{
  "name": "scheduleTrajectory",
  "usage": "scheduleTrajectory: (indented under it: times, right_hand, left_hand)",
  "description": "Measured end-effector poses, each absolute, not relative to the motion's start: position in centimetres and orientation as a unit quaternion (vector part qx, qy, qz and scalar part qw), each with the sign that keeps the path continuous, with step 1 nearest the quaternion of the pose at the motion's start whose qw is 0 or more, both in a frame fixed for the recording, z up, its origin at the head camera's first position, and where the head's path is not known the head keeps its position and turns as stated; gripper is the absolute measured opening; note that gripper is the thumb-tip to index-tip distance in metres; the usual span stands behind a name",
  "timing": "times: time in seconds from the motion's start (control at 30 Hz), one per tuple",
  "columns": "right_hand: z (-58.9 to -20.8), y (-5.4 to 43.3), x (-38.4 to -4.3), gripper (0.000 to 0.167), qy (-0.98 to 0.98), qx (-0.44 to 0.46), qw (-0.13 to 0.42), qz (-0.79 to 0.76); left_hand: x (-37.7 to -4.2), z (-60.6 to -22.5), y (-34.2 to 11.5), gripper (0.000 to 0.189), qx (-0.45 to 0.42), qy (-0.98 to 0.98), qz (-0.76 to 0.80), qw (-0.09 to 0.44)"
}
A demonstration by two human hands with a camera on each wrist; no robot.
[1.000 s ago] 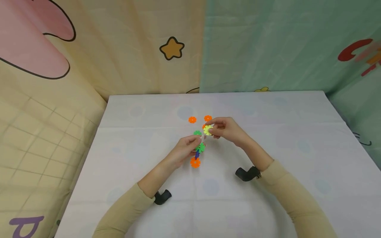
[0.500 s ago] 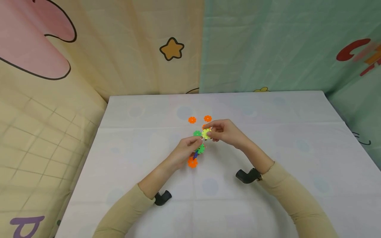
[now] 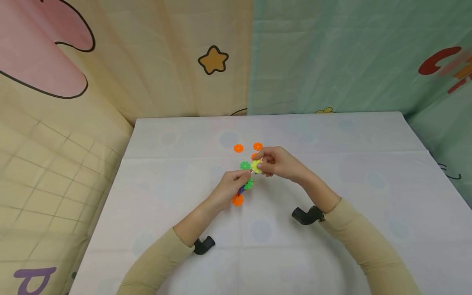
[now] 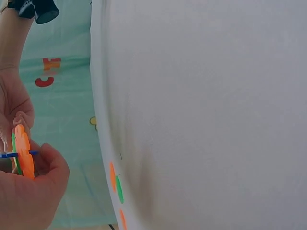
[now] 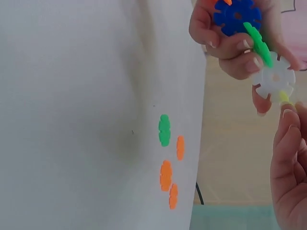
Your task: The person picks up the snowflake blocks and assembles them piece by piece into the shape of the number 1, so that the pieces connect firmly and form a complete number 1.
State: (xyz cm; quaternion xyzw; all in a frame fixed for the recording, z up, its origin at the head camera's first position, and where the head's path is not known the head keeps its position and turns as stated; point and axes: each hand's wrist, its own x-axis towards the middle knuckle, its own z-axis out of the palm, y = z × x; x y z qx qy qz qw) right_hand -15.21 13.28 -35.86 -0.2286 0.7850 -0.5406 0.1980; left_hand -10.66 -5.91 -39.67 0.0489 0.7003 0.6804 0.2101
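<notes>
My left hand (image 3: 229, 186) grips a chain of slotted plastic discs. Its orange disc (image 3: 237, 200) hangs at the near end, followed by a blue disc (image 5: 237, 17), a green disc (image 3: 248, 183) and a white disc (image 5: 274, 79). Between thumb and fingers, my right hand (image 3: 277, 164) pinches a yellow disc (image 3: 256, 166). In the right wrist view the yellow disc meets the lower rim of the white one, mostly covered by fingertips; I cannot tell how deep it sits. The left wrist view shows the orange disc (image 4: 25, 151) nearest the camera.
Loose discs lie on the white-covered table (image 3: 332, 164) beyond the hands: a green one (image 3: 245, 165) and orange ones (image 3: 238, 148), one partly behind the right hand. Black curved wrist mounts (image 3: 307, 215) stick out from both wrists. Printed curtains (image 3: 177, 61) stand behind the table.
The right hand has brought the yellow disc slightly down and left to the white disc. The chain's orange end has swung a little left in the left hand.
</notes>
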Motion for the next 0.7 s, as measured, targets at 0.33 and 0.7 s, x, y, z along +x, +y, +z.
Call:
scheduleTrajectory:
  times: [0.33, 0.7]
  right_hand:
    - [-36.3, 13.0, -14.9, 0.019, 0.783, -0.190, 0.178, -0.565]
    - [-35.9, 13.8, -15.4, 0.019, 0.764, -0.192, 0.214, -0.577]
  left_hand:
    - [-10.6, -39.8, -5.2, 0.036, 0.011, 0.687, 0.703, 0.184]
    - [-10.5, -39.2, -4.5, 0.036, 0.017, 0.670, 0.720, 0.181]
